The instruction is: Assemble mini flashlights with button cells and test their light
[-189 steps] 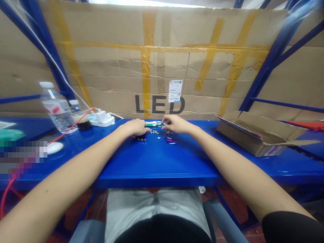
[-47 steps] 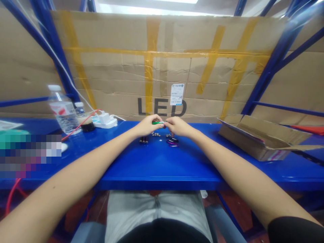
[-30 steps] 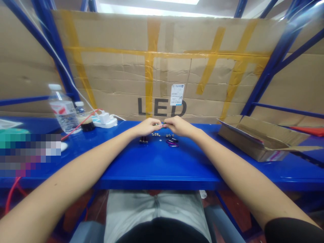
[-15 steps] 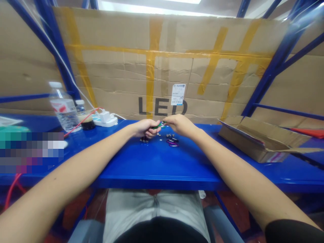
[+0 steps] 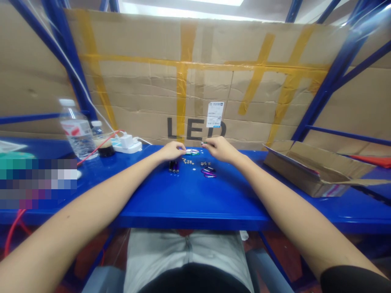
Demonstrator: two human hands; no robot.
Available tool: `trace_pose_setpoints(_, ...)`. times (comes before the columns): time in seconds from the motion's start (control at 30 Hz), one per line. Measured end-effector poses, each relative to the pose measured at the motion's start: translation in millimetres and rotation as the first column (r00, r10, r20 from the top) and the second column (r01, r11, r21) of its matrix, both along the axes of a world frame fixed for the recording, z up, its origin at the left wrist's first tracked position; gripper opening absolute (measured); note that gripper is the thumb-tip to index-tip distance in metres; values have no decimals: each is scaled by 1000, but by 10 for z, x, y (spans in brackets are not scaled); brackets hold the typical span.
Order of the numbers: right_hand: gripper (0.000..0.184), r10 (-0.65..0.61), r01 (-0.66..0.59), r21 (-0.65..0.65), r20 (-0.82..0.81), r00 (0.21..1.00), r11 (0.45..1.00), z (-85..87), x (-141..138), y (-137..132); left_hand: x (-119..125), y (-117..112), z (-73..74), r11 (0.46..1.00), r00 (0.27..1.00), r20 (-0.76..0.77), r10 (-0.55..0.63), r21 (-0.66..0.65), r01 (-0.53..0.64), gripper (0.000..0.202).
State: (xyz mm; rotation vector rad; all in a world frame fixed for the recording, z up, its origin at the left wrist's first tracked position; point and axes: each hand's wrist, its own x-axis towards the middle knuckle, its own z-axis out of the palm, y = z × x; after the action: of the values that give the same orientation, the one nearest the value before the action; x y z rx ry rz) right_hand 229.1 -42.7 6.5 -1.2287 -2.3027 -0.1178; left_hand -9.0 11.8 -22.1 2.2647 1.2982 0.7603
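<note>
My left hand (image 5: 172, 151) is at the middle back of the blue table, its fingers bent together at the left end of shiny green and silver metal tubes (image 5: 192, 152). Whatever is between those fingertips is hidden. To the right, my right hand (image 5: 222, 149) pinches a small silvery metal piece (image 5: 203, 143) just above the tabletop. Several small silver metal pieces (image 5: 188, 161) lie between the hands. Dark purple tubes (image 5: 174, 167) rest below my left hand. Nearer my right hand are small dark metal parts (image 5: 205, 164) and a purple carabiner (image 5: 209, 175).
An open cardboard box (image 5: 305, 171) stands on the right of the table (image 5: 189, 199). At left are a water bottle (image 5: 77, 132), a small bottle with dark liquid (image 5: 105, 146) and a white power strip (image 5: 131, 147). A large taped carton (image 5: 137, 93) stands behind.
My hands have drawn apart; the left moved slightly left and down, the right slightly right. The green piece formerly in my left hand no longer shows there. Small silver pieces are now uncovered.
</note>
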Motion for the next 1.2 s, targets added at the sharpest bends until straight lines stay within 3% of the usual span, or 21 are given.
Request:
trace_pose_setpoints(0.07,31,9,-9,-9,9,1000,1000,-12,-5,8,-71,84,-51,982,977,-189,97,179,-63,17)
trace_pose_setpoints(0.13,31,32,-32,-21,5,999,999,-18,-14,6,-126,149,-87,969,935,-333,119,243,-36,17)
trace_pose_setpoints(0.3,30,45,-46,-45,-11,999,998,-10,-30,-18,-135,212,-96,945,853,-520,-36,260,198,24)
trace_pose_setpoints(0.4,30,46,-47,-49,-15,999,998,-10,-33,-23,-104,183,-71,913,805,-589,-68,288,288,29)
trace_pose_setpoints(0.6,30,71,-72,-27,-43,997,997,-29,-33,-5,-144,101,22,915,753,-657,41,327,236,26)
trace_pose_setpoints(0.7,33,74,-75,-30,-44,996,997,-29,-33,-2,-190,129,40,930,740,-673,19,284,234,22)
trace_pose_setpoints(0.83,33,70,-71,-31,-40,997,997,-27,-32,-3,-216,202,9,934,772,-636,-18,265,240,31)
trace_pose_setpoints(1.2,33,77,-78,-27,-43,996,997,-38,-30,17,-174,205,20,908,818,-560,-127,267,324,30)
